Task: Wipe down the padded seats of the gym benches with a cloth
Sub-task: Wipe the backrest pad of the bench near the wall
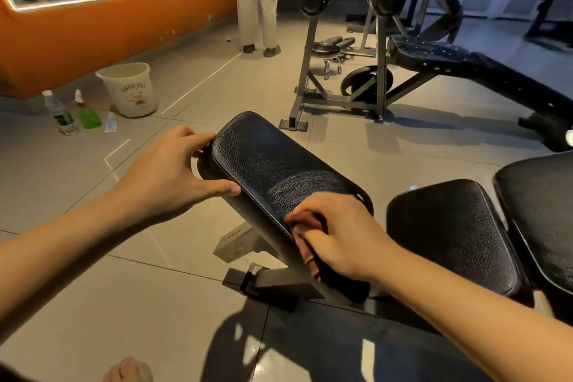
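Right hand wiped the tilted bench pad with a cloth while the left hand steadied it.

Right hand (338, 236) was clenched round a reddish cloth (305, 226), pressing it on the near edge of the tilted padded seat (279, 164). Left hand (173, 170), up and left of it, gripped that seat's side rim, thumb on the seam, fingers curled behind. Faint streaks just beyond the right knuckles suggested the seat was partly wiped; its far end probably remained. To the right of the right hand, the second pad (452, 232) and third pad (539, 220) showed no clear wipe marks, so likely pending. Far beyond both hands stood an incline bench (449, 56), also judged undone. Bucket (127, 90) and spray bottles (86, 112) sat beyond the left hand.
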`<state>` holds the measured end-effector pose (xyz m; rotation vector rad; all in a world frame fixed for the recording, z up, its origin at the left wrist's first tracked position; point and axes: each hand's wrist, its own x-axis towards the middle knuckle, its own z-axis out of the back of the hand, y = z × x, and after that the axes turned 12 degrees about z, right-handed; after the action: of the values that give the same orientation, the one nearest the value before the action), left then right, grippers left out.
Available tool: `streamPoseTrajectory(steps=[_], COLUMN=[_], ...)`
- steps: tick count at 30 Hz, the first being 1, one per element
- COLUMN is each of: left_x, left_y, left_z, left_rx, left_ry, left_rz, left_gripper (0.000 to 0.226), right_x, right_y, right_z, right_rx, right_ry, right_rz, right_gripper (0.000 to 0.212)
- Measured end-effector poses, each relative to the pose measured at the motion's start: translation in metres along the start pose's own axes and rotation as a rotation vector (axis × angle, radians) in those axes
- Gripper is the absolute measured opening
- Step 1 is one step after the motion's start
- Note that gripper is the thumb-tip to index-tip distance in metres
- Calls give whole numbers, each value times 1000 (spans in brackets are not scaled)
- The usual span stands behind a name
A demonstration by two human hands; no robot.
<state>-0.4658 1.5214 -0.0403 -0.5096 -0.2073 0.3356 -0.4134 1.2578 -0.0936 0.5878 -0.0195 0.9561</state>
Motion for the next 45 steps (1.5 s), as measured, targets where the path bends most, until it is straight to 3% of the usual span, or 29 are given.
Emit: streamPoseTrajectory(steps=[5,7,10,12,16,18,20,23,25,27,30,32,34,37,39,43,45], left_x=[-2,-1,-1,0,-1,-3,-1,0,1,3,2,2,4,4,4,-3,-6], left_y=[-3,-2,-1,0,0,1,2,1,1,2,4,6,7,7,5,2,1], left_z=[-1,-1,-1,-1,0,-1,-1,-2,-2,-1,0,-1,-1,0,1,0,-5], left_rx=[2,-1,1,3,6,7,4,20,23,18,18,6,6,24,21,54,115], left_ry=[-17,-20,-12,-14,-26,-34,-35,-19,-12,-12,-17,-19,-21,-10,-12,-33,-47], left_rz=[3,0,0,-10,4,5,-2,0,-6,-15,-12,-19,-23,-19,-20,-27,-42], left_gripper=[101,102,103,102,100,102,104,103,104,106,108,109,110,112,112,108,107], right_x=[11,16,14,17,31,31,33,25,24,29,33,34,38,36,36,40,38], right_y=[-72,-50,11,17,-56,-70,-45,12,16,-14,-68,-76,-53,5,10,-59,-73], right_z=[10,10,1,-1,10,12,9,2,-1,0,10,11,7,2,-1,14,16], right_rx=[-187,-150,17,50,-108,-189,-149,18,-3,-75,-204,-255,-242,-52,-40,-164,-212], right_ry=[-122,-120,-31,0,-124,-145,-125,-76,-60,-91,-122,-144,-136,-129,-83,-132,-138], right_rz=[-351,-271,84,170,-222,-330,-252,77,164,42,-304,-389,-294,50,117,-283,-372], right_gripper=[13,20,29,30,16,14,16,21,24,24,15,15,19,27,31,21,10])
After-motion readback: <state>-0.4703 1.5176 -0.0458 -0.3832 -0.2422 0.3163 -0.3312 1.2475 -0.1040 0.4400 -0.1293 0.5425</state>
